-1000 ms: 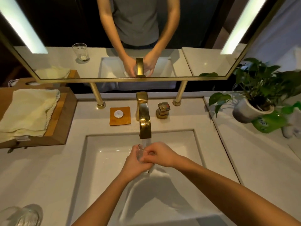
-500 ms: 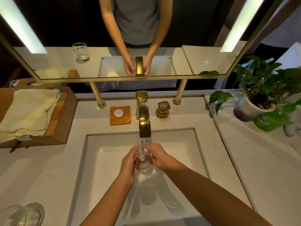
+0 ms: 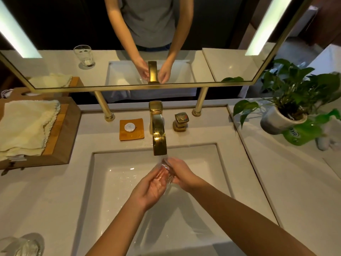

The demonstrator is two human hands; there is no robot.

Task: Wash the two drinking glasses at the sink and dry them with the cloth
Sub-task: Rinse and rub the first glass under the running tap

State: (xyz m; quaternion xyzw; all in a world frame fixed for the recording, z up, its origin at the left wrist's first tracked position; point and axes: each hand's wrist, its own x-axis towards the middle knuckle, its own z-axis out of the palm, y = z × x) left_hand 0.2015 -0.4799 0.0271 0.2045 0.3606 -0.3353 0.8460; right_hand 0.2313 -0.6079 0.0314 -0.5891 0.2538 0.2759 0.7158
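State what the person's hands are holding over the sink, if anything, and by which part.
One clear drinking glass, held between both hands under the gold tap: the left hand cups its side from below and the right hand wraps the opposite side.

Half-seen glassware

My hands [image 3: 166, 180] covered most of the glass [image 3: 167, 172]; the second glass [image 3: 22, 246] was cut off at the bottom-left corner.

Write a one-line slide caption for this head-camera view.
Both hands, left hand and right hand, hold a glass under the gold tap over the sink.
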